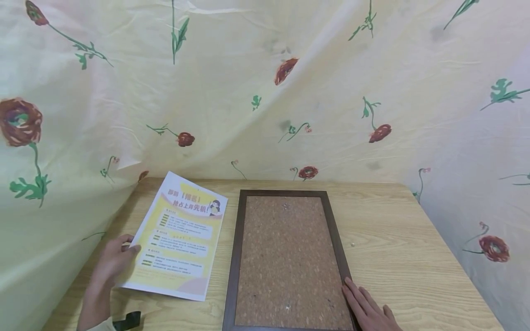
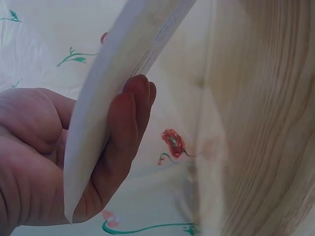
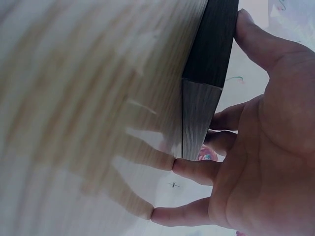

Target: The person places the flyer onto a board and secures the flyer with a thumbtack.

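Note:
My left hand (image 1: 116, 259) pinches a printed poster (image 1: 175, 239) by its left edge, thumb on the front and fingers behind. The sheet is yellow and white with Chinese text and a small cartoon figure, tilted over the table's left part. In the left wrist view the poster's edge (image 2: 93, 108) curves between thumb and fingers. A cork board (image 1: 291, 262) with a dark brown frame lies in the middle, its front edge at the bottom of the head view. My right hand (image 1: 368, 305) rests at the frame's lower right side, its fingers extended; the right wrist view shows the frame's corner (image 3: 206, 78).
All this is on a light wood-grain table (image 1: 397, 239). A tiny pale object (image 1: 353, 244) lies right of the board, and small shiny specks dot the cork. Floral cloth (image 1: 232, 92) hangs behind and along both sides. A black strap (image 1: 127, 320) shows near the left sleeve.

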Motion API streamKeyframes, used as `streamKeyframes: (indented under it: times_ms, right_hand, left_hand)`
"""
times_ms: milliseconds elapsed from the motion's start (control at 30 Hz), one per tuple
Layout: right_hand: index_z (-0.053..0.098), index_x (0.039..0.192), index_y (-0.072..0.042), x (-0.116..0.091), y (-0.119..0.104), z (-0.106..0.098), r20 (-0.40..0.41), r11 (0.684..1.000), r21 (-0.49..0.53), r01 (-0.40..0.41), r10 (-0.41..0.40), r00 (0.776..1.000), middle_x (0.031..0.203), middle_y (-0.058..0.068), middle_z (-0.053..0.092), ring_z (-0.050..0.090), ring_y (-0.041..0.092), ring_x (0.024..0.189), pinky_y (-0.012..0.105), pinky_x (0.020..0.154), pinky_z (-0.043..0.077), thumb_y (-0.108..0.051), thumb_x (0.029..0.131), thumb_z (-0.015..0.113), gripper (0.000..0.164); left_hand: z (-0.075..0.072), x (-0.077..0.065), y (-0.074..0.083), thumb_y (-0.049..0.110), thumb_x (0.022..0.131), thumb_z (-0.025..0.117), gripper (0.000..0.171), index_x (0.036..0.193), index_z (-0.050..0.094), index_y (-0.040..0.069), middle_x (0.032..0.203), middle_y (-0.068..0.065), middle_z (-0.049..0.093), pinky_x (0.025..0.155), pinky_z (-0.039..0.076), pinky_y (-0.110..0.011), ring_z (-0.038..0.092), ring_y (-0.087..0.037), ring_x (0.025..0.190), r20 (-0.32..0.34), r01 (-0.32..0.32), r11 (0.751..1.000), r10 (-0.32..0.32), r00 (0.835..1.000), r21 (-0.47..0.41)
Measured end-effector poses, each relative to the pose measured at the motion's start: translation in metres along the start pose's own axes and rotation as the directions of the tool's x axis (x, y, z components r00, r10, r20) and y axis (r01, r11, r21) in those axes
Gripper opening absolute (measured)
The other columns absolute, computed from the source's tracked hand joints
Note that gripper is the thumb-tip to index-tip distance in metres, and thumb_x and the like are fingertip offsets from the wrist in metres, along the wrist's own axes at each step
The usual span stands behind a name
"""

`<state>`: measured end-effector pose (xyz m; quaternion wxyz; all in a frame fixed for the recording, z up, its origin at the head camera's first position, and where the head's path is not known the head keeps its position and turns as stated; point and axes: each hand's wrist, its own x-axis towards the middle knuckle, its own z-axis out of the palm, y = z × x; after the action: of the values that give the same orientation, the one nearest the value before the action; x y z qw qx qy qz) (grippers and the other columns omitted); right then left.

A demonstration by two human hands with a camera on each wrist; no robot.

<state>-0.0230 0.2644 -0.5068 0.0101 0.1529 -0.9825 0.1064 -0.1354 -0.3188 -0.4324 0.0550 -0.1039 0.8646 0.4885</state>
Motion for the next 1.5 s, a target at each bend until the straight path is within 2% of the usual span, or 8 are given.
streamKeyframes:
  times_ms: [500,700,800,933,1000,1233,1367,1500]
  right_hand:
    - [0.044,0.142,-0.006,0.001,0.001,0.000,0.007,1.000,0.004,0.000,0.000,1.000,0.144,-0.042,-0.026,0.047,0.044,0.127,0.080,0.074,0.039,-0.079,0.069,0.065,0.105]
    - [0.044,0.143,-0.005,0.002,0.001,-0.001,0.031,1.000,0.011,-0.007,0.007,0.999,0.150,-0.038,-0.015,0.046,0.044,0.128,0.081,0.075,0.038,-0.079,0.069,0.064,0.106]
    - [0.045,0.143,-0.005,0.001,0.001,-0.001,0.034,1.000,0.009,-0.010,0.009,0.999,0.155,-0.032,-0.006,0.046,0.044,0.128,0.081,0.075,0.037,-0.080,0.069,0.064,0.107]
    - [0.045,0.143,-0.005,0.001,0.001,-0.001,0.050,1.000,0.007,-0.025,0.025,0.998,0.157,-0.015,0.016,0.046,0.044,0.129,0.081,0.076,0.037,-0.080,0.069,0.063,0.107]
    - [0.045,0.143,-0.005,0.001,0.001,-0.001,0.052,1.000,0.005,-0.029,0.029,0.998,0.157,-0.013,0.019,0.046,0.043,0.129,0.081,0.076,0.037,-0.081,0.068,0.063,0.108]
    - [0.045,0.143,-0.007,0.000,0.000,0.000,0.032,1.000,0.005,-0.027,0.027,0.999,0.155,-0.030,0.002,0.047,0.042,0.128,0.080,0.076,0.037,-0.081,0.068,0.063,0.107]
    - [0.045,0.143,-0.007,0.000,0.000,0.001,0.025,1.000,0.008,-0.029,0.029,0.999,0.150,-0.038,-0.011,0.047,0.042,0.128,0.080,0.076,0.038,-0.081,0.068,0.063,0.107]
    - [0.046,0.142,-0.008,0.000,0.000,0.001,0.027,0.999,0.011,-0.037,0.037,0.999,0.149,-0.039,-0.012,0.047,0.042,0.128,0.080,0.076,0.037,-0.081,0.068,0.063,0.106]
  left_hand:
    - [-0.002,-0.005,0.008,0.004,0.101,0.047,0.030,0.123,0.046,-0.017,0.091,-0.014,0.068,0.060,0.050,-0.031,0.063,-0.022,0.075,0.018,-0.020,1.000,0.020,1.000,-0.015]
    - [-0.002,-0.006,0.008,0.005,0.102,0.047,0.030,0.124,0.046,-0.016,0.096,-0.017,0.070,0.057,0.052,-0.032,0.065,-0.023,0.074,0.032,-0.017,0.999,0.018,0.999,-0.050]
    - [-0.001,-0.006,0.009,0.007,0.102,0.049,0.030,0.123,0.047,-0.015,0.097,-0.019,0.070,0.055,0.051,-0.031,0.065,-0.023,0.074,0.039,-0.021,0.999,0.023,0.999,-0.050]
    - [0.001,-0.007,0.011,0.008,0.102,0.050,0.030,0.123,0.047,-0.014,0.101,-0.021,0.070,0.059,0.053,-0.032,0.066,-0.023,0.078,0.046,-0.030,0.998,0.033,0.998,-0.063]
    - [0.003,-0.007,0.012,0.007,0.102,0.050,0.029,0.122,0.048,-0.014,0.101,-0.022,0.070,0.059,0.054,-0.032,0.067,-0.024,0.078,0.051,-0.025,0.996,0.030,0.998,-0.091]
    - [0.016,-0.006,0.015,0.006,0.101,0.049,0.026,0.121,0.050,-0.012,0.091,-0.017,0.072,0.042,0.042,-0.026,0.052,-0.013,0.049,0.065,-0.024,0.987,0.034,0.997,-0.162]
    - [0.026,-0.006,0.017,0.006,0.102,0.047,0.026,0.121,0.047,-0.012,0.093,-0.019,0.072,0.043,0.045,-0.026,0.056,-0.015,0.051,0.090,-0.009,0.976,0.029,0.996,-0.217]
    - [0.036,-0.004,0.019,0.004,0.103,0.045,0.027,0.123,0.045,-0.013,0.094,-0.022,0.072,0.051,0.055,-0.031,0.066,-0.021,0.058,0.119,0.007,0.954,0.030,0.992,-0.300]
